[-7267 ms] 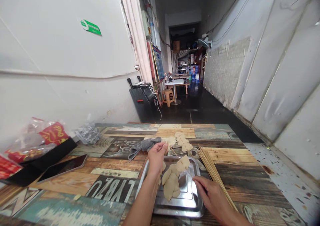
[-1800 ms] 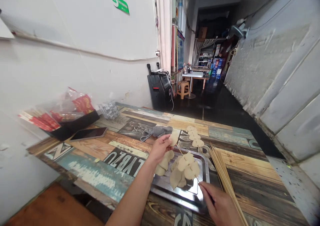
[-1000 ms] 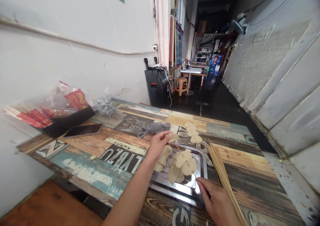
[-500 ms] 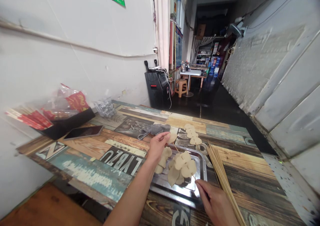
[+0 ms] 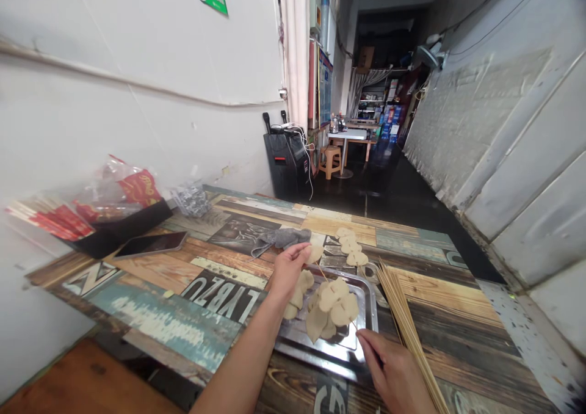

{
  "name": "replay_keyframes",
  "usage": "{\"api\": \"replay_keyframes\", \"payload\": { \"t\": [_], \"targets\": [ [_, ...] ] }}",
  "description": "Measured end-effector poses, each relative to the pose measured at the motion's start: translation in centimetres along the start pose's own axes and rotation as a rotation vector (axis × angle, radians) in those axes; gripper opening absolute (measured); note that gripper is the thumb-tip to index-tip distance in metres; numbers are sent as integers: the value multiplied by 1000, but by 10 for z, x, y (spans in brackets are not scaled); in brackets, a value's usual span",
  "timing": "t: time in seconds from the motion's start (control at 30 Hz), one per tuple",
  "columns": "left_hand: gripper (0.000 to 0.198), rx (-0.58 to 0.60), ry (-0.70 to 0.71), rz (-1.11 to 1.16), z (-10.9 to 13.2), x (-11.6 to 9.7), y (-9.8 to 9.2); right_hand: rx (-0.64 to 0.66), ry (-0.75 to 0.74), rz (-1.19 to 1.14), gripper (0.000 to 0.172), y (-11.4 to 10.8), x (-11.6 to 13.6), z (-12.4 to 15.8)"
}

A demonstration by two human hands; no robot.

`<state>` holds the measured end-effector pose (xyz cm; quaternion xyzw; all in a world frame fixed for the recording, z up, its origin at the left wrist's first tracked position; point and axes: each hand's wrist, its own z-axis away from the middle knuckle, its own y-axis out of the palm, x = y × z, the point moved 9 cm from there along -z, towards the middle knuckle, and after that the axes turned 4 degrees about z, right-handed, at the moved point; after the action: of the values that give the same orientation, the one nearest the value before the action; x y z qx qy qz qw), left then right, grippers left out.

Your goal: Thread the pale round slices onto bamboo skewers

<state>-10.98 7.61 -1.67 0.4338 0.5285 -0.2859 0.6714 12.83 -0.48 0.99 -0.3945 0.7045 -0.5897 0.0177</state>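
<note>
My left hand (image 5: 286, 270) is closed, pinching a beige flat piece (image 5: 314, 253) at the tip of a thin bamboo skewer (image 5: 323, 273). My right hand (image 5: 394, 374) is closed on the skewer's near end. The skewer carries a few beige slices (image 5: 337, 300) and hangs over a steel tray (image 5: 359, 355). More loose beige slices (image 5: 296, 292) lie in the tray below my left hand.
A bundle of bamboo skewers (image 5: 401, 320) lies right of the tray. Threaded beige slices (image 5: 351, 249) rest on the table beyond it, next to a grey cloth (image 5: 284, 239). A tablet (image 5: 149, 243), a black box with red packets (image 5: 110, 218) and a foil bag (image 5: 192, 198) sit at the left.
Over the earlier frames more slices have gathered on the skewer. My head has swung left and back. In the last half second both hands barely moved.
</note>
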Motion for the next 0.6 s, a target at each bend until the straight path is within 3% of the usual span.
{"api": "replay_keyframes", "payload": {
  "t": [0.6],
  "targets": [
    [41, -12, 1, 23, -2, 4, -1, 7, 1, -11, 43, 6, -4, 2]
  ]
}}
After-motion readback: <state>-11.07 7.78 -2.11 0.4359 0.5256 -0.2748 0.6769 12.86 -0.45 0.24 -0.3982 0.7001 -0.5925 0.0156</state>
